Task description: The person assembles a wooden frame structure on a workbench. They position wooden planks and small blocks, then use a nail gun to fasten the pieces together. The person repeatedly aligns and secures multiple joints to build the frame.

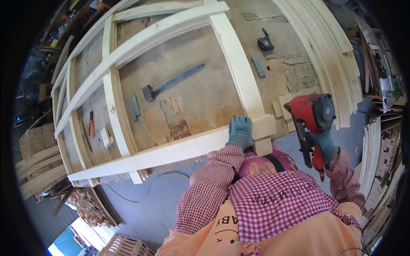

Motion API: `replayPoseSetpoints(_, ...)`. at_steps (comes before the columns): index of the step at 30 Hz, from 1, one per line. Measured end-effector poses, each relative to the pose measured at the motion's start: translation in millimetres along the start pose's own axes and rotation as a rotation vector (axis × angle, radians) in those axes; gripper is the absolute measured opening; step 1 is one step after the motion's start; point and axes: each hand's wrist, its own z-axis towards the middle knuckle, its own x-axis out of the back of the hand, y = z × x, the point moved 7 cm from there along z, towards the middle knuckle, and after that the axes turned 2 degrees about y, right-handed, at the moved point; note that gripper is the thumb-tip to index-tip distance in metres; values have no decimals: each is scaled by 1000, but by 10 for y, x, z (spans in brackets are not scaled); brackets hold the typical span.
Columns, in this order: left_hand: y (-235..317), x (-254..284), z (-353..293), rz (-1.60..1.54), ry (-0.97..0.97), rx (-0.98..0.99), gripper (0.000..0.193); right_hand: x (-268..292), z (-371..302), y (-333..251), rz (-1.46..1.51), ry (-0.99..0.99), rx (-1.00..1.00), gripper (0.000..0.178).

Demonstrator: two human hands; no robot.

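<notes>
My left hand (pixel 241 132), in a teal work glove, grips the near rail (pixel 171 149) of a pale wooden frame beside its right corner, with the fingers reaching over the rail's inner edge. At that corner the rail meets a cross board (pixel 237 59), and a short wood block (pixel 262 146) juts out below the joint. My right hand (pixel 324 145), also gloved, is closed around the handle of a red and black nail gun (pixel 311 115). The nail gun is held to the right of the corner, apart from the frame.
Inside the frame lie a hammer (pixel 171 83), a grey nail strip (pixel 134 107), orange-handled pliers (pixel 91 125) and a small wood block (pixel 106 136). A tape measure (pixel 265 42) and another nail strip (pixel 258 66) lie right of it. Long boards (pixel 329 55) are stacked at the far right.
</notes>
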Motion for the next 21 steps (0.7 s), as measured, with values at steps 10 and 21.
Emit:
replayPoseSetpoints(10,-41,149,-23,-137,-131,-17,78,850,2035,-81,184,212,118,24)
replayPoseSetpoints(21,-980,1082,885,-32,-177,-84,70,2094,2892,1174,269,422,208,55)
